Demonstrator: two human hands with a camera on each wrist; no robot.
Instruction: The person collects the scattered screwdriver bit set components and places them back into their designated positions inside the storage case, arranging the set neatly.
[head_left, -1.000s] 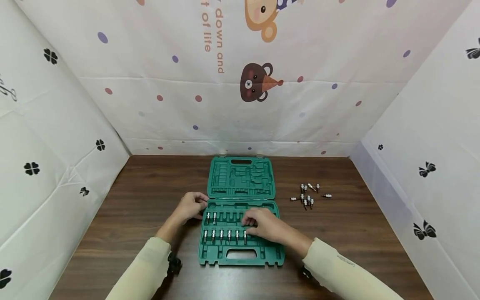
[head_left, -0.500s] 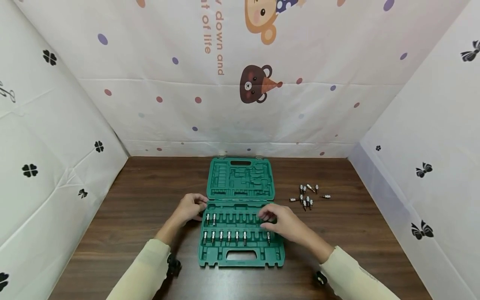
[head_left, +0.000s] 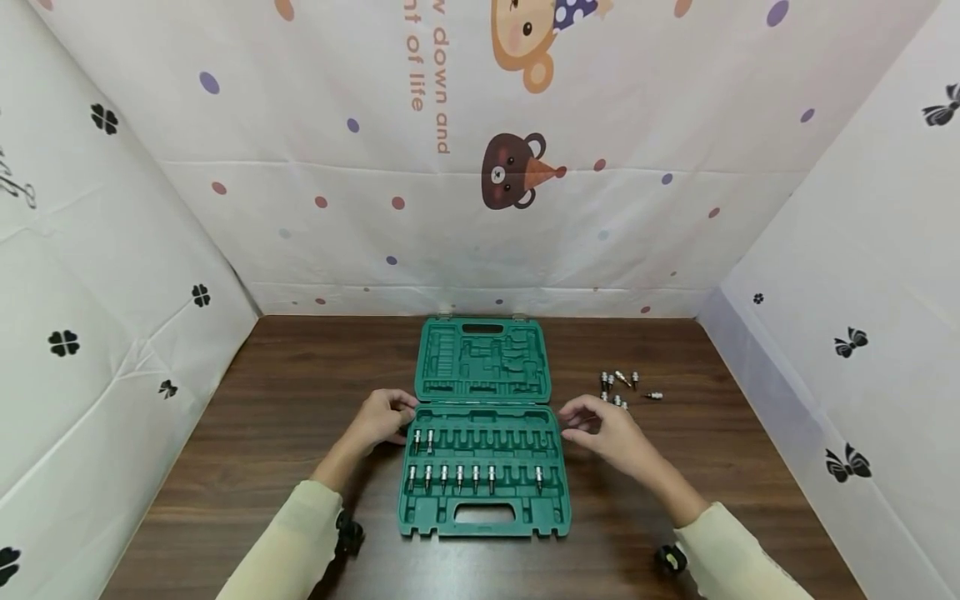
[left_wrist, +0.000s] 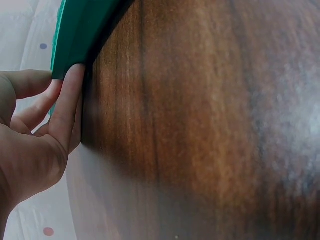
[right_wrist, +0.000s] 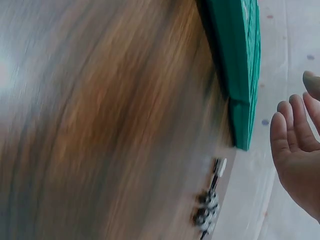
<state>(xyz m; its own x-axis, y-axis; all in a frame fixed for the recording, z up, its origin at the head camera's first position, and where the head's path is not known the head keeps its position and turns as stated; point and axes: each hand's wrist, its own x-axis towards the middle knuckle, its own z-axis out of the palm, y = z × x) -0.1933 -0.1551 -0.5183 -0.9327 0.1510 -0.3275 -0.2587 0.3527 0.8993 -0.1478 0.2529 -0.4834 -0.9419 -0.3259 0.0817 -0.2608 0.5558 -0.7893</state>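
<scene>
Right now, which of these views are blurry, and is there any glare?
Head view: sharp, evenly lit, walls bowed by the wide lens. Right wrist view: motion-smeared, the loose bits streaked, pale glare on the table. Left wrist view: soft, with glare at right.

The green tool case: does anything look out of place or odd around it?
Yes. A cluster of loose socket bits lies scattered on the table right of the green tool case, some upright, some on their sides, while many slots in the case's tray stand empty.

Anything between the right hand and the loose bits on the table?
Nothing: in the head view the right hand hovers just short of the loose bits, only bare table between them. Right wrist view agrees.
</scene>
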